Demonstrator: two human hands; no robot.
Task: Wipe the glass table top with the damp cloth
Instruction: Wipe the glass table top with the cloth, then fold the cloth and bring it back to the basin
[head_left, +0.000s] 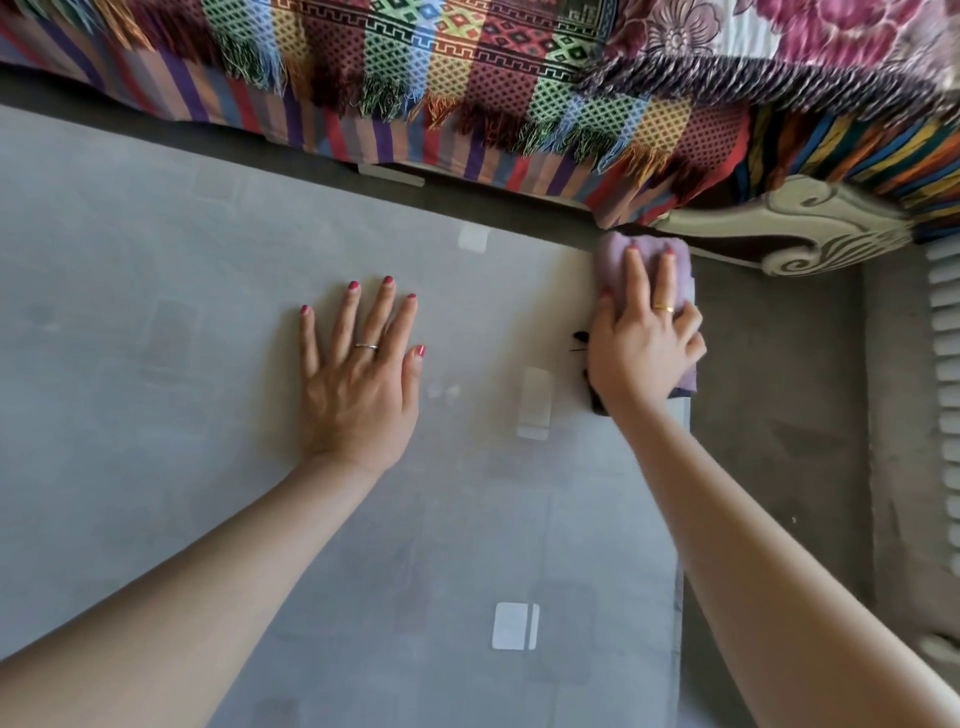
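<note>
Presently, the left hand (358, 374) lies flat on the glass table top (156, 364), palm down, fingers straight and spread apart, holding nothing. A thin ring sits on one finger of this hand.

The right hand (644, 338) presses on the damp cloth (615, 260), a folded lilac piece, at the far right corner of the table top. Its fingers lie together along the top of the cloth, with the outer fingers bending over the cloth's right edge at the table's side; whether the thumb grips beneath cannot be told, as the hand hides it. A gold ring shows on one finger.

The cloth lies partly over the table's right edge. A small dark shape (579, 338) shows just left of the right wrist, too unclear to identify.

Beyond the far edge hangs a patterned, fringed blanket (467, 78) in many colours, apart from the table. To the right stands a carved, pale furniture piece (831, 228) above grey flooring (779, 415).
</note>
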